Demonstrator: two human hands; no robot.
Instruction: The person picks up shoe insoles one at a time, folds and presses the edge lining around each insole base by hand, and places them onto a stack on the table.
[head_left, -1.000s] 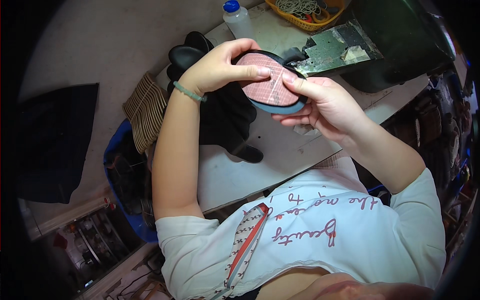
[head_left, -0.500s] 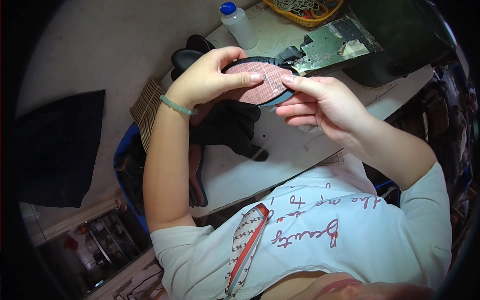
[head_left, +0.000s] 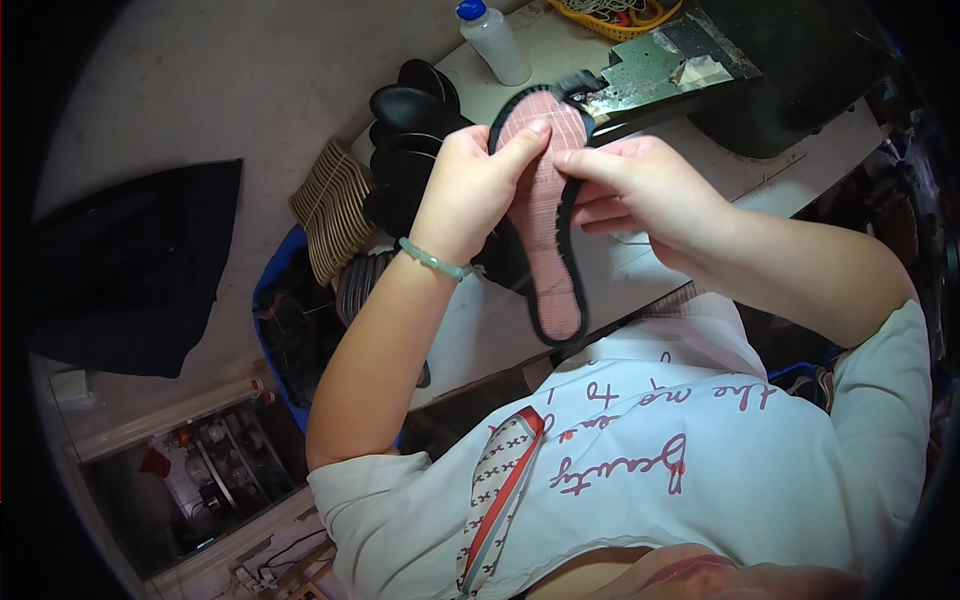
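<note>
Both hands hold up a shoe insole (head_left: 552, 225) with a pink, lined underside and a black folded edge. Its wide end points away from me, and its narrow heel end hangs down toward my body. My left hand (head_left: 480, 180) grips the left side of the wide part, thumb pressed on the pink face. On the right side my right hand (head_left: 650, 190) pinches the edge near the middle, its other fingers curled behind. Left of these lie several glossy black shoe pieces (head_left: 415, 105), partly hidden by my left hand.
A worn green metal plate (head_left: 650, 85) stands just beyond the insole's tip. Farther back are a clear bottle with a blue cap (head_left: 495, 45) and a yellow basket (head_left: 620, 28) of cords. A striped bundle (head_left: 330, 210) and a blue bin (head_left: 268, 290) sit at the left table edge.
The insole has turned from lying crosswise to pointing lengthwise, its heel end now showing toward me. My left hand has shifted right and toward me, and the thumbs have moved on the pink face.
</note>
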